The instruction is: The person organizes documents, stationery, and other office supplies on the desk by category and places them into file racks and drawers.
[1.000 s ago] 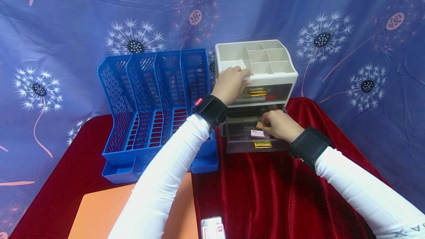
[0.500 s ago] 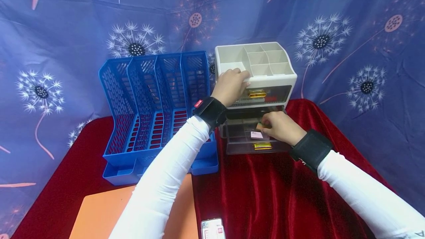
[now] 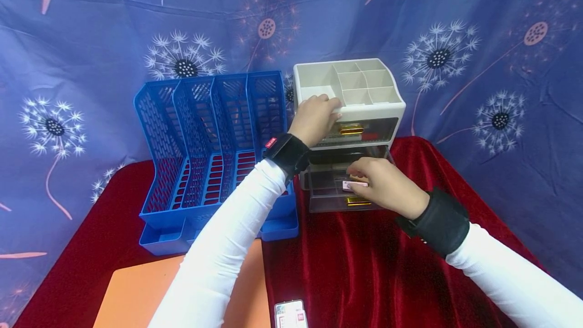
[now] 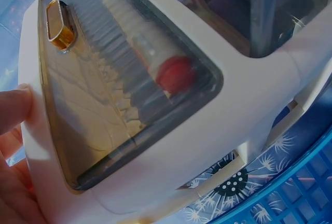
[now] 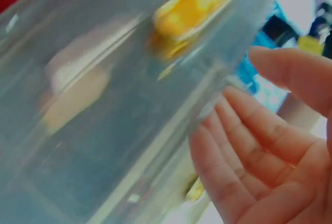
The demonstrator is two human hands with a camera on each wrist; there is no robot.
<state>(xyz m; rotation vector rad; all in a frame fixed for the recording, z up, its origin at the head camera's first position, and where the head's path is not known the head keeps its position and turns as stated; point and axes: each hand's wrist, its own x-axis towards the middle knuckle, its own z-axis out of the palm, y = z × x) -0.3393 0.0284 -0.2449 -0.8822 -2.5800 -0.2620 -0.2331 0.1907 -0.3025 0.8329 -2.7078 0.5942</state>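
Note:
A white desk organizer (image 3: 373, 111) with dark see-through drawers stands at the back right. My left hand (image 3: 314, 121) grips its top front rim; in the left wrist view the thumb (image 4: 14, 107) lies against the edge beside the upper drawer. The lower clear drawer (image 3: 325, 203) is pulled out. A small pink-and-white block (image 3: 348, 186) and a tan block (image 5: 78, 99) lie in it. My right hand (image 3: 387, 183) hovers over the front of this drawer, thumb and fingers apart, nothing between them. The gold drawer handle (image 5: 199, 9) is near its fingers in the right wrist view.
A blue file rack (image 3: 218, 211) with several slots stands left of the organizer. An orange sheet (image 3: 141, 287) lies before it, partly under the left sleeve. A small clear-and-white package (image 3: 291, 314) is at the front. Red cloth (image 3: 360, 257) covers the table; a patterned blue curtain hangs behind.
My right hand has let go of the tan block in the lower drawer and moved toward the drawer's front, its fingers spreading. My left hand stays on the organizer's rim.

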